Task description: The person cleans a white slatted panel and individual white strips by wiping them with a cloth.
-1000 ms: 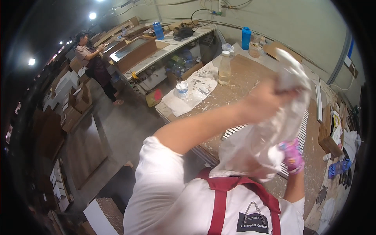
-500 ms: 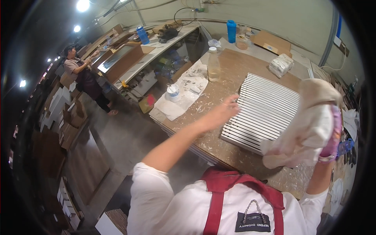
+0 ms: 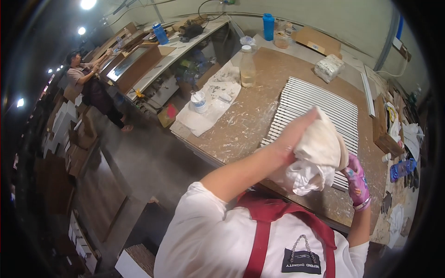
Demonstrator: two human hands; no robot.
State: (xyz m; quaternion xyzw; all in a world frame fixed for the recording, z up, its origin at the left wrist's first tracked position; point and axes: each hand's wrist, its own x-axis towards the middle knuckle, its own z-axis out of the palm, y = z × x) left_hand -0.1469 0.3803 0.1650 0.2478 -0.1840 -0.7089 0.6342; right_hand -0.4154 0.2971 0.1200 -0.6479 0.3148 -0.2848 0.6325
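Both hands are now meeting over the counter's [image 3: 241, 125] near edge, the bare left hand [image 3: 296, 134] and purple-gloved right hand [image 3: 354, 178] each with its grip clamped on the crumpled white cloth [image 3: 315, 157], bunching it above the white slatted panel [image 3: 320, 106].

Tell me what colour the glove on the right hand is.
Purple, with a mottled pattern: the glove shows in the head view.

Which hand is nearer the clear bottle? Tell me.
Left. The left hand presses on the white cloth, on the side toward the bottle; the gloved right hand holds the cloth's far side, farther from it.
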